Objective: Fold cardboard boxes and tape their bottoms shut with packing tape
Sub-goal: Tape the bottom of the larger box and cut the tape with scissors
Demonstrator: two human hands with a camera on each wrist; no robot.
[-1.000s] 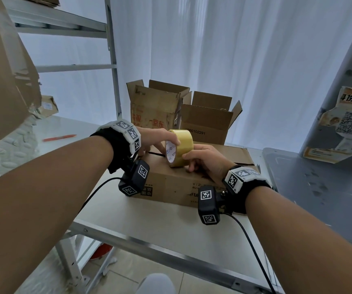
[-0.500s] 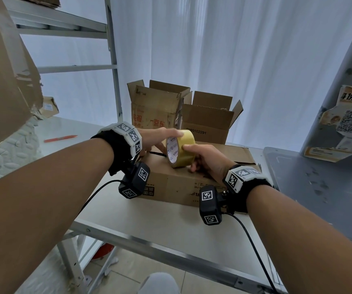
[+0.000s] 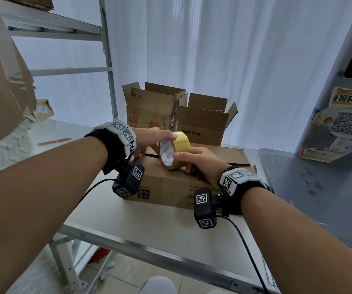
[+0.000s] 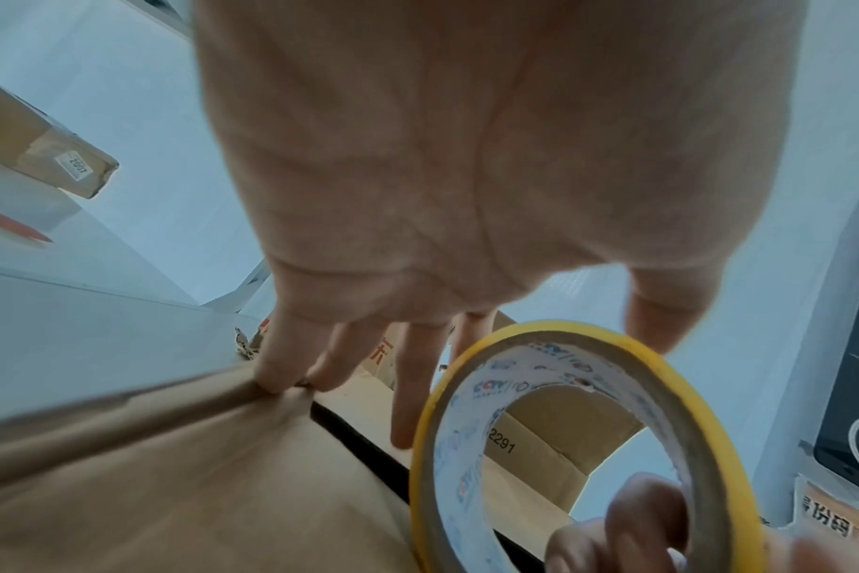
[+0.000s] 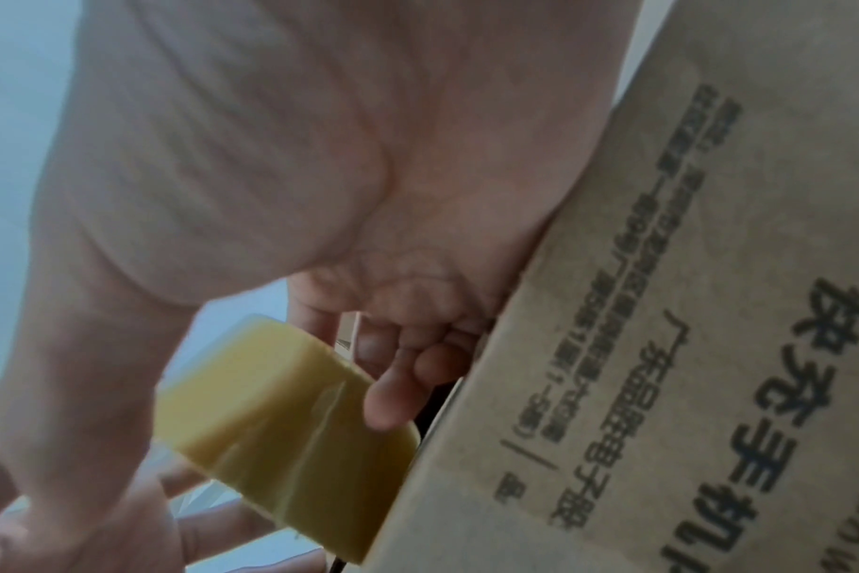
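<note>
A brown cardboard box lies flat on the white table, with a dark gap between its flaps. On top of it stands a yellow packing tape roll on its edge. My right hand grips the roll, thumb on its printed white side and fingers behind it. My left hand has its thumb on top of the roll. In the left wrist view its straight fingers press on the box flap beside the tape roll. The right wrist view shows the tape roll against the box's printed side.
Two open-topped boxes stand right behind the flat one. A red pen-like tool lies on the table at far left. A metal shelf post rises at the left, and a grey panel lies to the right.
My right hand has turned the roll slightly, so its white printed side faces me more, and its thumb now lies across that side. The left hand has stayed in place.
</note>
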